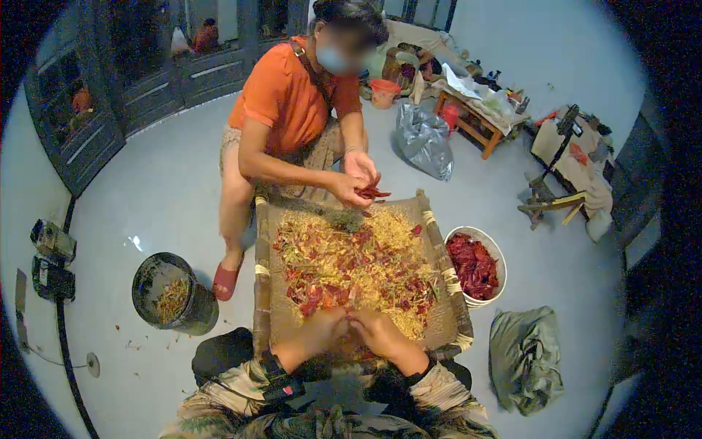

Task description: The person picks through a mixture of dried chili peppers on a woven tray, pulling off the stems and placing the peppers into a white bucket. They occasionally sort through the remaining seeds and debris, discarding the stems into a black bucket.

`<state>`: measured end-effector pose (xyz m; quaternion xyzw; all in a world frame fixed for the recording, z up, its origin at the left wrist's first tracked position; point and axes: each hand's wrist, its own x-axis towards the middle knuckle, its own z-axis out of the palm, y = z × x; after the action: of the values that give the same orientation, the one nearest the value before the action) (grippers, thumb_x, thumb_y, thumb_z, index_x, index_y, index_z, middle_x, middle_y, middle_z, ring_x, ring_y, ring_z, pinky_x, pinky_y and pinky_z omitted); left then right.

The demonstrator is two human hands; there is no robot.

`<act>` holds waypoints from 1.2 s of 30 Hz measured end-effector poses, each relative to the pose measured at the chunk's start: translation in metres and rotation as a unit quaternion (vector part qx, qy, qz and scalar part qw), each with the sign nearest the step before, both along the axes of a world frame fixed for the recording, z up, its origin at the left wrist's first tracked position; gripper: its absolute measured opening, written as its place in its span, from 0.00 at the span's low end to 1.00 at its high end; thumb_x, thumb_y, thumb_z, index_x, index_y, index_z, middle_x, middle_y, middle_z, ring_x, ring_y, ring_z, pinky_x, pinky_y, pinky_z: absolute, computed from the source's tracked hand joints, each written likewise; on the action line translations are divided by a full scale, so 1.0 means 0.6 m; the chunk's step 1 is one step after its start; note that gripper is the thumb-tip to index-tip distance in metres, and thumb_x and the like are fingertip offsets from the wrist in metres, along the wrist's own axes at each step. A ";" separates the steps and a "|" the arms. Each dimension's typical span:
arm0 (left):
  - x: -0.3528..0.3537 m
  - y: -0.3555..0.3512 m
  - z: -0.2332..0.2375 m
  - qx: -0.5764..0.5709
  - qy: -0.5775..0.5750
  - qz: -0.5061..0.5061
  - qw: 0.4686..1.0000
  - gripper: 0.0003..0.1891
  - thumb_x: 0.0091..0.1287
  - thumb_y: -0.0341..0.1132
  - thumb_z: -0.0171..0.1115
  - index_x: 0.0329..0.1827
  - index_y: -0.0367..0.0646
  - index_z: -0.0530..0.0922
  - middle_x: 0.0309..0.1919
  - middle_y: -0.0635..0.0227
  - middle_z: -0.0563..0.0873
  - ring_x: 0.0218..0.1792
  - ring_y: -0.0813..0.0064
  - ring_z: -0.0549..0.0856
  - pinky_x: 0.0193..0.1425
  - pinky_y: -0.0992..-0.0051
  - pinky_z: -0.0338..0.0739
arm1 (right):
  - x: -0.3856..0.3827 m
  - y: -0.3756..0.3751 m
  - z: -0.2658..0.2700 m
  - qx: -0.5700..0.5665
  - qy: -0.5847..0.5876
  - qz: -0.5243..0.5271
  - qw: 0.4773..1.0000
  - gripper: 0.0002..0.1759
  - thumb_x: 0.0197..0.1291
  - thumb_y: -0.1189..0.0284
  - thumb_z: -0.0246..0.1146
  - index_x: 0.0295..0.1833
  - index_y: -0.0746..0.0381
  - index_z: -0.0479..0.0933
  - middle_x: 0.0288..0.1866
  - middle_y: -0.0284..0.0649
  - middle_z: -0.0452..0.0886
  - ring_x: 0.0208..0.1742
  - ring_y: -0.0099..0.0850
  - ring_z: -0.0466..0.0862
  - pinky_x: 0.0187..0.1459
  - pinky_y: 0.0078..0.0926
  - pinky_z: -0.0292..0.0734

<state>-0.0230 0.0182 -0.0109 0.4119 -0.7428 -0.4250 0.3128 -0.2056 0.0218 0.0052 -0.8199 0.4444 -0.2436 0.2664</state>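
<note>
My left hand [322, 328] and my right hand [378, 333] meet over the near side of a square woven tray [292, 208]. Both are closed, fingertips pinched together around a small red piece that looks like a dried chili pepper [350, 317]; my fingers cover most of it. Yellow chili seeds [391, 230], red chili pieces and thin stems lie spread across the tray. Opposite me, a person in an orange top holds several dried red chilies [373, 192] in both hands above the tray's far edge.
A white bucket [502, 274] of red chilies stands right of the tray. On the left is a black bucket [203, 311] with stems inside. A grey-green sack [525, 358], a grey plastic bag [424, 143] and a low wooden table [491, 143] are on the right.
</note>
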 end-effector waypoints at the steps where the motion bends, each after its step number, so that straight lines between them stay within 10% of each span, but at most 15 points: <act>1: -0.002 0.003 0.006 -0.020 -0.022 0.012 0.999 0.09 0.62 0.35 0.57 0.40 0.40 0.76 0.29 0.51 0.81 0.31 0.55 0.83 0.34 0.63 0.77 | 0.000 -0.001 -0.002 -0.003 -0.003 0.004 1.000 0.10 0.56 0.75 0.59 0.44 0.65 0.76 0.39 0.50 0.80 0.40 0.48 0.80 0.41 0.37 0.76; 12: 0.003 0.013 0.040 -0.111 -0.098 0.072 0.986 0.07 0.60 0.35 0.58 0.35 0.41 0.78 0.27 0.59 0.82 0.28 0.65 0.81 0.33 0.67 0.77 | -0.015 -0.015 -0.002 0.018 0.045 0.046 0.998 0.10 0.57 0.74 0.59 0.44 0.64 0.77 0.39 0.50 0.80 0.40 0.47 0.80 0.41 0.36 0.76; 15: 0.033 -0.018 -0.062 0.059 0.167 0.039 0.984 0.09 0.62 0.39 0.56 0.32 0.42 0.76 0.23 0.72 0.77 0.24 0.75 0.75 0.29 0.73 0.74 | -0.035 -0.021 0.032 -0.090 -0.049 0.031 0.994 0.10 0.58 0.73 0.59 0.45 0.64 0.77 0.36 0.47 0.81 0.38 0.41 0.82 0.40 0.33 0.76; 19: 0.082 0.006 0.060 0.269 0.228 0.102 0.930 0.07 0.64 0.41 0.53 0.34 0.48 0.72 0.19 0.80 0.67 0.18 0.87 0.64 0.18 0.85 0.59 | -0.035 -0.030 0.028 0.269 -0.332 -0.080 0.901 0.15 0.62 0.69 0.58 0.49 0.68 0.75 0.36 0.39 0.81 0.37 0.27 0.81 0.41 0.26 0.76; 27: 0.272 0.053 0.106 0.190 0.360 0.405 0.819 0.10 0.65 0.39 0.51 0.26 0.49 0.67 0.15 0.80 0.63 0.14 0.88 0.60 0.14 0.84 0.52 | -0.031 -0.050 0.005 0.336 -0.432 -0.068 0.834 0.14 0.63 0.72 0.56 0.49 0.70 0.73 0.41 0.41 0.80 0.38 0.31 0.82 0.43 0.32 0.81; 29: 0.316 0.047 0.106 0.142 0.311 0.530 0.776 0.10 0.65 0.39 0.49 0.25 0.48 0.67 0.16 0.78 0.65 0.14 0.87 0.61 0.15 0.84 0.53 | -0.021 -0.048 0.010 0.332 -0.423 -0.065 0.840 0.12 0.63 0.72 0.56 0.48 0.69 0.73 0.40 0.40 0.80 0.38 0.30 0.82 0.43 0.33 0.81; 33: 0.582 0.029 -0.064 -0.213 -0.183 0.477 0.833 0.14 0.66 0.40 0.47 0.34 0.39 0.76 0.29 0.67 0.76 0.32 0.74 0.76 0.37 0.77 0.70 | -0.008 -0.055 -0.015 0.337 -0.431 -0.083 0.833 0.11 0.63 0.72 0.56 0.47 0.69 0.73 0.38 0.40 0.80 0.38 0.30 0.82 0.43 0.35 0.82; 36: 0.804 0.018 -0.220 -0.108 -0.226 0.498 0.830 0.15 0.68 0.37 0.43 0.48 0.39 0.76 0.43 0.60 0.79 0.45 0.66 0.78 0.50 0.72 0.71 | -0.004 -0.059 -0.035 0.341 -0.433 -0.077 0.831 0.12 0.63 0.72 0.56 0.47 0.69 0.73 0.39 0.40 0.80 0.38 0.32 0.82 0.43 0.34 0.82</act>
<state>0.4595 0.0289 -0.1427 0.7746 -0.5278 -0.0235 0.3476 -0.2081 -0.0135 -0.0156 -0.4502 0.3998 -0.4265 0.6749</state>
